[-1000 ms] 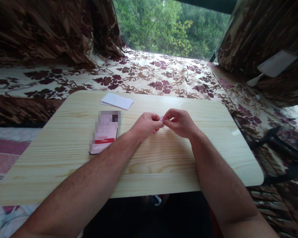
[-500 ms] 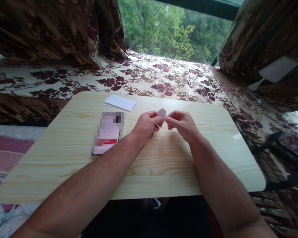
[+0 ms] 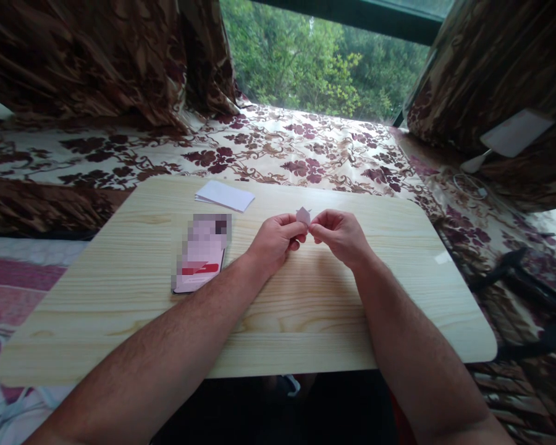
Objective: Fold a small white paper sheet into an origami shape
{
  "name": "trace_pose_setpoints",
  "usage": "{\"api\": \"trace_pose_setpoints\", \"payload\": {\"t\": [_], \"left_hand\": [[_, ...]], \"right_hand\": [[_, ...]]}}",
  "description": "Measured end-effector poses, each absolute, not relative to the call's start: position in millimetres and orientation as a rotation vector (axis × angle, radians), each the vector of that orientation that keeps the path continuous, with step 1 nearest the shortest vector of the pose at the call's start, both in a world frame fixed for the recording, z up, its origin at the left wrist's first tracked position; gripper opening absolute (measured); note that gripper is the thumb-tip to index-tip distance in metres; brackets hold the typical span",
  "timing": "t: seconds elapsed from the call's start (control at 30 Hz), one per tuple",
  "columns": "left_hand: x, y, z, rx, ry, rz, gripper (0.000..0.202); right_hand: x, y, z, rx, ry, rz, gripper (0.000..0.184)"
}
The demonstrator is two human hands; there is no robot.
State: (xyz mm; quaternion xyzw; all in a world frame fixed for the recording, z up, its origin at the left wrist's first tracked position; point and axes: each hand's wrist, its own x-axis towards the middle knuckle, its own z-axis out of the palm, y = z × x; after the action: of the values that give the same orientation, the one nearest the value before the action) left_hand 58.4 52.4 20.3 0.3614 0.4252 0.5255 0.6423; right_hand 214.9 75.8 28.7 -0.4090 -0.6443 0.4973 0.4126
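Note:
A small piece of folded white paper (image 3: 303,215), pointed at the top, is pinched between the thumb and fingers of my left hand (image 3: 278,238). My right hand (image 3: 337,233) is closed at the paper's right lower edge, thumb and forefinger pressed together on it. Both hands are just above the wooden table (image 3: 301,309). The paper's lower part is hidden behind my fingers.
Left of my hands lies a phone (image 3: 201,250), partly blurred out. Behind it is a stack of white paper sheets (image 3: 225,195). A white lamp (image 3: 516,133) stands at the right on the flowered cloth (image 3: 306,142) beyond the table.
The view has tilted up slightly, so the table sits a little lower. Both hands keep their grip on the paper, which has turned slightly between the fingers.

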Motion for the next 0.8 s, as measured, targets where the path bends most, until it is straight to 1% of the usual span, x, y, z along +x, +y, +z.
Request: {"api": "trace_pose_setpoints", "payload": {"t": [0.17,0.5,0.8], "left_hand": [[59.2,52.4,19.0,0.802,0.946,1.19,0.013],[61.3,51.8,16.1,0.815,0.949,1.199,0.011],[62.3,51.3,16.7,0.89,0.995,1.269,0.019]], "right_hand": [[214.7,75.2,30.5,-1.049,-1.649,1.216,0.021],[215.1,76.1,28.5,-1.05,-1.642,1.177,0.012],[215.1,76.3,30.4,-1.107,-1.603,1.14,0.016]]}}
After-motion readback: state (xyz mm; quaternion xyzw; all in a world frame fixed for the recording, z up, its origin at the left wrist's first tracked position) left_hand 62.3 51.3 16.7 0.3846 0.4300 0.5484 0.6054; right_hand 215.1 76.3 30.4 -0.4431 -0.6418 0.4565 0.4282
